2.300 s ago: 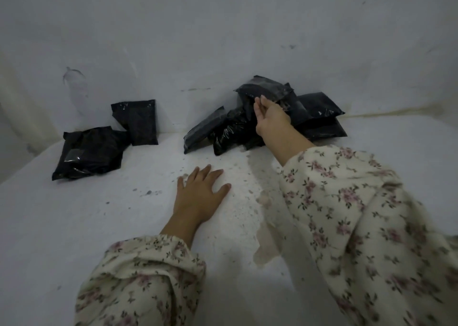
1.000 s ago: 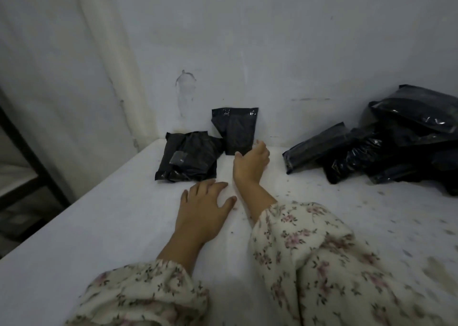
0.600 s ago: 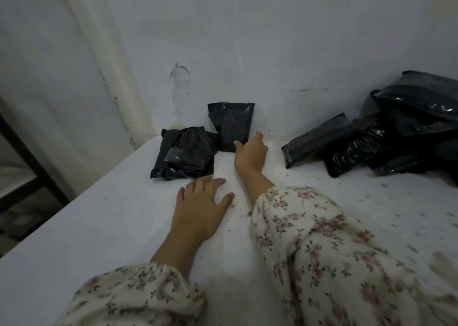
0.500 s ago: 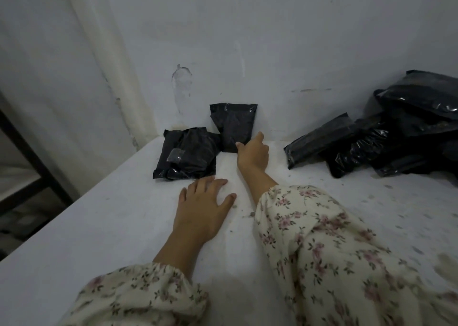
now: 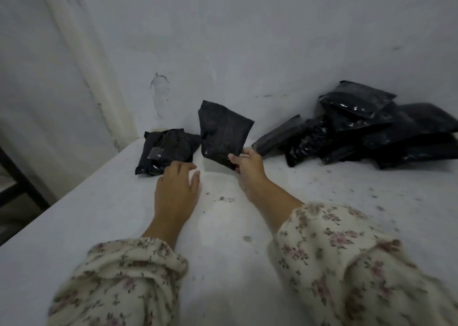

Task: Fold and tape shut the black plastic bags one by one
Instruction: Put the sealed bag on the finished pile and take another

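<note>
Sleeves (image 5: 359, 263) of flowered cloth fill the near edge of my view, and past them the left hand (image 5: 177, 187) lies palm down on the white table (image 5: 74, 226), fingers loose and nearly straight, gripping nothing. Its fingertips reach the near edge of a folded bag (image 5: 168, 147), though I cannot tell whether they touch it. A little farther on, the right hand (image 5: 247, 164) pinches the lower corner of another bag (image 5: 223, 132) between thumb and curled fingers, holding it tilted and off the table. The folded bag lying just left of it carries a pale patch of tape (image 5: 155, 153), so I judge that one finished. Whether the held bag is sealed I cannot make out. Farthest back on the right, against the wall (image 5: 247, 41), sits a heap of bags (image 5: 371, 130), which I take as most of the work left. I see no tape roll.
</note>
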`<state>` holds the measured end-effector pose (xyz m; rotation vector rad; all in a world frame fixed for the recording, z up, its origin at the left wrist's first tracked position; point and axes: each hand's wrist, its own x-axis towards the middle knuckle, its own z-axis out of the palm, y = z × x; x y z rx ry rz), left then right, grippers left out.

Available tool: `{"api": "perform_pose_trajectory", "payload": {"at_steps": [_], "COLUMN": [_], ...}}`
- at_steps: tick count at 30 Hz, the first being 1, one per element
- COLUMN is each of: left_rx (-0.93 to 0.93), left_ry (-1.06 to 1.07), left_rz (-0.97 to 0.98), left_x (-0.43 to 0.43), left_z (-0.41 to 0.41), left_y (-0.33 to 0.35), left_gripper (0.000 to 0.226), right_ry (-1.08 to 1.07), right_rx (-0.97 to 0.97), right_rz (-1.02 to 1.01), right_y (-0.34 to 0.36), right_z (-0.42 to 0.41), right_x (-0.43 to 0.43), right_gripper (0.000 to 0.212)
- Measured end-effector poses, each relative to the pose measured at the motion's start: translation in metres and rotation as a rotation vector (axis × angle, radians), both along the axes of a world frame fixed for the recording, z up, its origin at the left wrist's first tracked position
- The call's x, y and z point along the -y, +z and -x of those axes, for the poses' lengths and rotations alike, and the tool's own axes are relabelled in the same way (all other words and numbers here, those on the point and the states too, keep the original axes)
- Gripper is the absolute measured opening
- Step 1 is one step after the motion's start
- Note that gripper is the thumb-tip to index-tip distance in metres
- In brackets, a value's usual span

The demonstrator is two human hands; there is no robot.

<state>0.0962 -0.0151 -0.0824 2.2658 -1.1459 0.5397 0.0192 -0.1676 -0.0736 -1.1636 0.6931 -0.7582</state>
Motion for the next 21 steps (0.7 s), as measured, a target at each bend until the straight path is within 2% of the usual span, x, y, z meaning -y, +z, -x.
{"api": "perform_pose_trajectory", "payload": {"at_steps": [2,3,7,9,11,14,19,21], "left_rx": [0.017,-0.061,-0.814,-1.079,-1.255,-1.382,-1.456,-1.516], "left_ry": [-0.073,-0.133,-0.345,-0.411,-0.46,-0.492,-0.504,-0.505], "left_rz": [0.048,0.106,0.413,0.458,0.515,0.561,0.383,0.32], "left_x": [-0.003,-0.004,0.003,0.007,0.007,0.001,-0.007,-0.007], "left_z": [0.01,0.021,0.097,0.133,0.16,0.184,0.212,0.223], "left_y": [0.001,0.003,0.021,0.028,0.033,0.036,0.036,0.036], "left_gripper": [0.043,0.043,0.026,0.022,0.022,0.018,0.012,0.014], "right_ry": [0.123,0.159,0.245,0.29,0.345,0.338,0.198,0.183], "right_rx": [0.049,0.057,0.052,0.023,-0.009,-0.02,0.027,-0.019], "right_rz": [-0.122,-0.16,-0.224,-0.182,-0.152,-0.133,-0.071,-0.034], "right_y": [0.006,0.008,0.015,0.017,0.019,0.024,0.033,0.033], "right_z": [0.037,0.057,0.135,0.17,0.204,0.248,0.306,0.321], "right_x": [-0.012,-0.019,-0.038,-0.046,-0.054,-0.06,-0.048,-0.049], "right_gripper": [0.019,0.017,0.026,0.027,0.032,0.038,0.048,0.039]}}
